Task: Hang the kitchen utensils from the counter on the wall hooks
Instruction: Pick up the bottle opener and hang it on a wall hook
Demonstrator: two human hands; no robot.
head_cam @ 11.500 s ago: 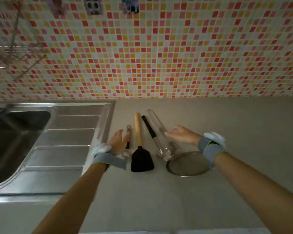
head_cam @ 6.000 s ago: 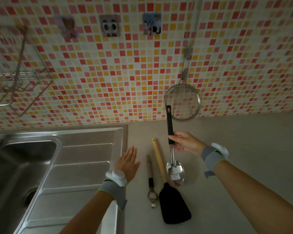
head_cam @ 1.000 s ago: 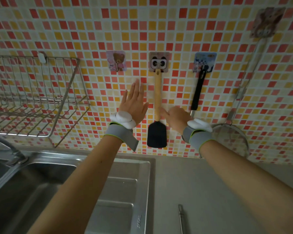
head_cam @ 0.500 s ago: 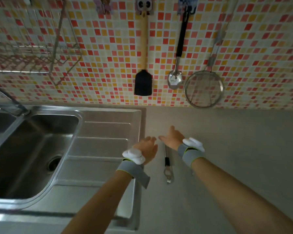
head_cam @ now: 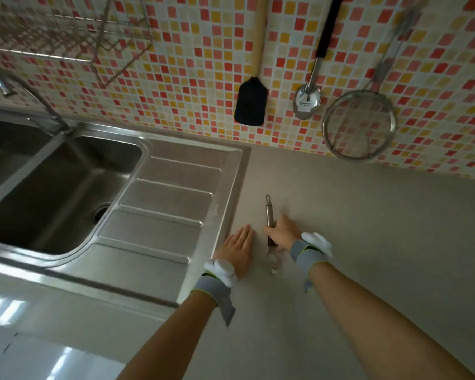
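Right hand (head_cam: 281,235) fingers curled on peeler (head_cam: 269,216); left hand (head_cam: 237,249) flat beside.

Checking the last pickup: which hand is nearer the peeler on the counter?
Right. The right hand is on the peeler, fingers around its handle; the left hand lies flat beside it, apart.

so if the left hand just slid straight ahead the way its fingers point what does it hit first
Probably nothing on the counter: the left hand points toward the tiled wall, roughly below the hanging spatula.
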